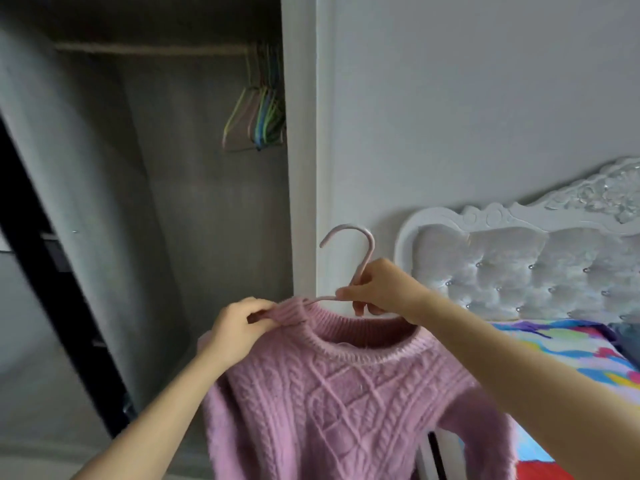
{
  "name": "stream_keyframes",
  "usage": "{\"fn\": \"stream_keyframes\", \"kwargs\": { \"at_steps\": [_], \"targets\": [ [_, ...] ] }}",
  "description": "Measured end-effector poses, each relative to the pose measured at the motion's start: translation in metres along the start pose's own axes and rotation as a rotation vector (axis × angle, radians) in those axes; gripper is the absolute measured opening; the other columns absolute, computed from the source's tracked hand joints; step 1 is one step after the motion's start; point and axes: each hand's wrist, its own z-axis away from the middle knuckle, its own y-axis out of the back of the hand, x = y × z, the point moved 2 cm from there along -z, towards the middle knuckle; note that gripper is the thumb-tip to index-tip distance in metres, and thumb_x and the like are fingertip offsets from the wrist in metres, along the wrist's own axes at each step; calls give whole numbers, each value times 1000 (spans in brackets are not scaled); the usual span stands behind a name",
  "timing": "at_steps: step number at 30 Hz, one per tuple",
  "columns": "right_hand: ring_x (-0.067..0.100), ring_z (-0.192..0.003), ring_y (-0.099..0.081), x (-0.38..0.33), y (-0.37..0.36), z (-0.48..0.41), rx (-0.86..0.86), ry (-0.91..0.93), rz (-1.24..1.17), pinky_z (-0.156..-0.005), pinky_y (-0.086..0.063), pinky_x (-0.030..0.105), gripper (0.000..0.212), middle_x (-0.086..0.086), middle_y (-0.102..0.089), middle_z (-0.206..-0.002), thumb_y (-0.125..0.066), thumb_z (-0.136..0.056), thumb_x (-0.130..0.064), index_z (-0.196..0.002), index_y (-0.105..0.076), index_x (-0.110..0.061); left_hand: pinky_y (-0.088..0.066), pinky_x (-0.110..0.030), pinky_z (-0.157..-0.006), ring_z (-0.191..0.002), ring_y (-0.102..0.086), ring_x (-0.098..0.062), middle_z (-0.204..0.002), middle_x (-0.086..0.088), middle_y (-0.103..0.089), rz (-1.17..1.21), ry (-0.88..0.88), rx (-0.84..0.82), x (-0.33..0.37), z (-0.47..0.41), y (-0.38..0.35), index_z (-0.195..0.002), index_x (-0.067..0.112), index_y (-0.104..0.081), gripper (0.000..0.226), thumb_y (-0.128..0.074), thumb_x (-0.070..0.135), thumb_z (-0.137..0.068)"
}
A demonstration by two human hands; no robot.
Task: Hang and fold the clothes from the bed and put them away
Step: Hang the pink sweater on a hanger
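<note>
A pink cable-knit sweater (332, 403) hangs in front of me on a pink hanger (363, 251), whose hook stands up above the neckline. My right hand (377, 289) grips the hanger at the base of the hook. My left hand (239, 327) pinches the ribbed collar on the sweater's left side, over the hanger's arm. The hanger's lower part is hidden inside the sweater. To the right lies the bed (588, 355) with a bright multicoloured cover.
An open wardrobe (173, 202) fills the left, with a rail (149, 48) near the top and several pastel empty hangers (259, 116) at its right end. A dark door edge (52, 271) slants across the far left. A white tufted headboard (519, 265) stands against the wall.
</note>
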Motion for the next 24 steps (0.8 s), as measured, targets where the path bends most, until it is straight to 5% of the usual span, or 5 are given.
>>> {"fn": "stream_keyframes", "kwargs": {
  "at_steps": [3,10,17,21,24],
  "targets": [
    [10,-38,-40,-31,-50,-14,-49,23,8,-39,-35,15,23,0,-59,-48,-66,-86,-17,-78,-66,5,-41,-7,-76,-76,-60,8,-82,4,-63,9,17,105,-33,16,49,-98,2,-71,24,-71,-7,-76],
    [0,-31,-40,-89,-143,-39,-81,103,55,-38,-32,8,36,0,-53,-46,-54,-93,-15,-59,-55,-6,-41,-13,-83,-90,-57,-15,-96,-2,-63,2,127,280,-90,50,160,-90,34,-63,32,-68,3,-82],
    [2,-25,-35,-130,-197,-55,-109,144,101,-35,-30,12,43,-3,-49,-39,-52,-93,-15,-51,-52,-8,-37,1,-70,-89,-55,-20,-97,-11,-63,-16,281,370,-135,90,196,-107,-4,-66,22,-59,-7,-86],
    [2,-24,-36,-142,-214,-72,-95,152,128,-32,-27,12,41,-7,-44,-28,-53,-92,-14,-51,-49,-9,-37,-3,-68,-92,-50,-18,-98,-14,-58,18,373,359,-155,96,204,-110,-11,-61,24,-55,-11,-87],
    [2,-23,-30,-148,-226,-90,-115,75,-36,-29,-23,14,31,2,-50,-44,-55,-91,-9,-60,-52,-8,-36,-2,-67,-92,-50,-17,-97,-12,-58,-1,411,359,-167,93,217,-110,-12,-61,23,-55,-9,-88]
  ]
}}
